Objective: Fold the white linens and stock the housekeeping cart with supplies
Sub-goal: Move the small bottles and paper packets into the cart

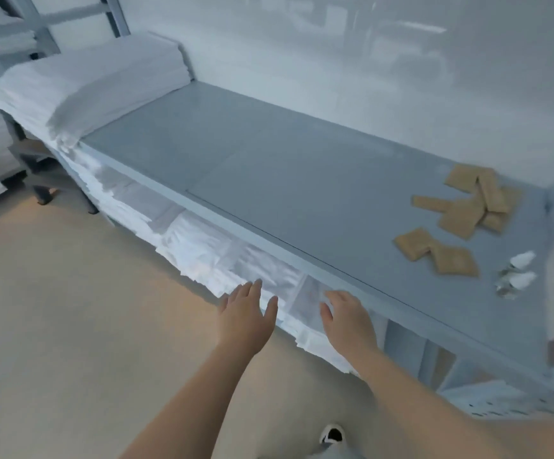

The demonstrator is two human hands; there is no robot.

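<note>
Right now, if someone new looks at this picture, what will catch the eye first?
First, two bare hands, the left hand and the right hand, both open, reaching toward the white linens stacked under the grey table. Next, the tall pile of folded linens on the table's far left end. Then the tan packets scattered on its right end, with two small bottles beside them.

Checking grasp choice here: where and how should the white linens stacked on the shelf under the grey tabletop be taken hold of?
Probably by the protruding front edge of the white linens on the lower shelf, approached from the front. The grey tabletop overhangs them, blocking a top approach, and the layered edges stick outwards. The left hand and right hand, both open, could slide in under a few layers, spaced apart.
</note>
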